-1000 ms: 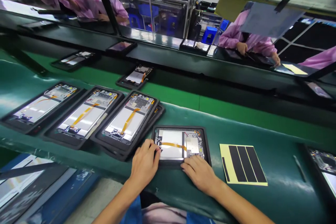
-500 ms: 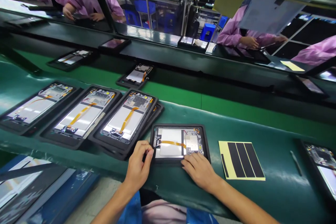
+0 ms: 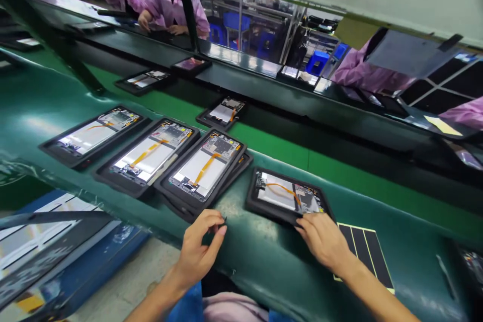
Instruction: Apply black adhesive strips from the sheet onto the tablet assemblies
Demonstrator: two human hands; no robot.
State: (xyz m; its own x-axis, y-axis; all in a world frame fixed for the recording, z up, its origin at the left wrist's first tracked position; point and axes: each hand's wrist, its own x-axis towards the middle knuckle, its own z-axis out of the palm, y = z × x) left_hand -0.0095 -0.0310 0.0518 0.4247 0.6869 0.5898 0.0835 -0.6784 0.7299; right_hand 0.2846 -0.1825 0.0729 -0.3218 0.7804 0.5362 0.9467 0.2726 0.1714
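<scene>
An opened tablet point(image 3: 281, 193) lies in a black foam tray point(image 3: 260, 207), its circuit board, white battery and orange flat cable showing. My right hand point(image 3: 324, 241) grips the tray's near right edge, fingers bent over the tablet's corner and thumb hidden. Left of that tray, my left hand point(image 3: 202, 246) hovers apart from it, thumb and forefinger curled close around a tiny dark piece too small to identify. Partly behind my right forearm is a yellow sheet point(image 3: 364, 249) with black adhesive strips.
Several opened tablets in foam trays point(image 3: 206, 168) stand at the left, some stacked. Beyond the bench edge, a green conveyor belt point(image 3: 275, 153) carries more trays. A thin tool point(image 3: 445, 274) lies at the right. Co-workers in pink point(image 3: 171, 7) sit across the line.
My view has swung left, so most things appear shifted right. The tray under my right hand has turned clockwise and moved away from my left hand, closer to the yellow sheet.
</scene>
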